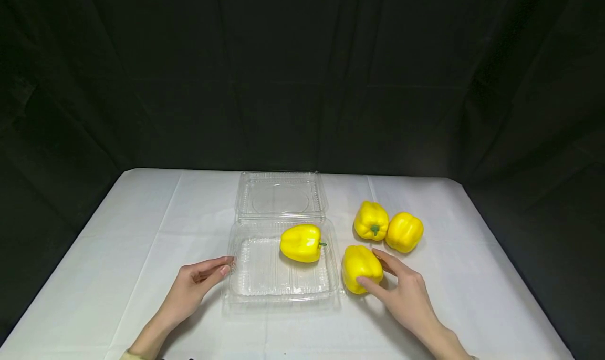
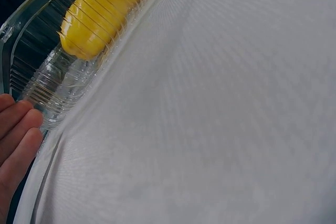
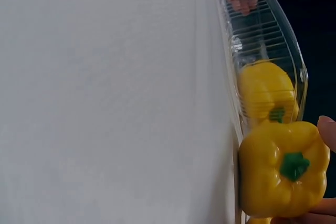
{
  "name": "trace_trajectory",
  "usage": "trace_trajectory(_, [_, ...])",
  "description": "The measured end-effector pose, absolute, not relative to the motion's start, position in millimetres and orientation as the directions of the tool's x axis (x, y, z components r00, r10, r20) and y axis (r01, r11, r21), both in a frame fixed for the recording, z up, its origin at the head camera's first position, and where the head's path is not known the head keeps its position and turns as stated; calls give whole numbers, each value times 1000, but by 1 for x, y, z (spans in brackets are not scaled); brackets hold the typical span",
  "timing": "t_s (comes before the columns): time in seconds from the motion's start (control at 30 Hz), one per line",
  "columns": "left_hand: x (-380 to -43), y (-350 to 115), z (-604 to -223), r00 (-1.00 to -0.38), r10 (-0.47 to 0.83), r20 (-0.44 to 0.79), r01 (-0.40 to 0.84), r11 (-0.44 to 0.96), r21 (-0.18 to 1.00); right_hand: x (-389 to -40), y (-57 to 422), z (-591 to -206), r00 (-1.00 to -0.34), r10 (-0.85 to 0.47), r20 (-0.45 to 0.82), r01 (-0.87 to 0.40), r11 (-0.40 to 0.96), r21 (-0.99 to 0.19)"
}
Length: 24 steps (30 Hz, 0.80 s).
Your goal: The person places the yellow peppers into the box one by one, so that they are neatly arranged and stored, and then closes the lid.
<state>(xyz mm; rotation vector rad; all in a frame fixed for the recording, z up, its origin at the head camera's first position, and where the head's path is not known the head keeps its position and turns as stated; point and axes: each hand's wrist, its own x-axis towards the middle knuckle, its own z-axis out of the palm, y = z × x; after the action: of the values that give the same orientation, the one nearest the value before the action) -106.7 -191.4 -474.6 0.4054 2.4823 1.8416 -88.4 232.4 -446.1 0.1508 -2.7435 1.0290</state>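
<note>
fingers [image 2: 25,148] perhaps touch a clear container [image 2: 59,95], yellow pepper [image 2: 88,24] visible through it.

head view hides held pepper's stem [image 3: 295,166], sleeve [image 1: 132,356] cropped

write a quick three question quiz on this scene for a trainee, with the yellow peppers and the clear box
1. How many glossy yellow bell peppers show in the head view?
2. True or false: the see-through lid of the rectangular clear plastic container is closed.
3. Which hand grips a pepper? A) left B) right C) both

Key:
1. Four: one inside the container, three outside it.
2. False: the lid lies open, on the far side of the base.
3. B: the right hand grips the pepper just beside the container.
</note>
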Motion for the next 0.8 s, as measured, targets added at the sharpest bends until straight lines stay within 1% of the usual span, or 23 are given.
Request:
trace_trajectory(0.47, [-107,-192,-473,-961,231,150,205,239,949,-91,224,-456,-975,6,223,-145,742,-655])
trace_trajectory(0.8, [-107,-192,-474,-959,239,152,207,222,953,-92,223,-458,-969,3,247,-168,728,-665])
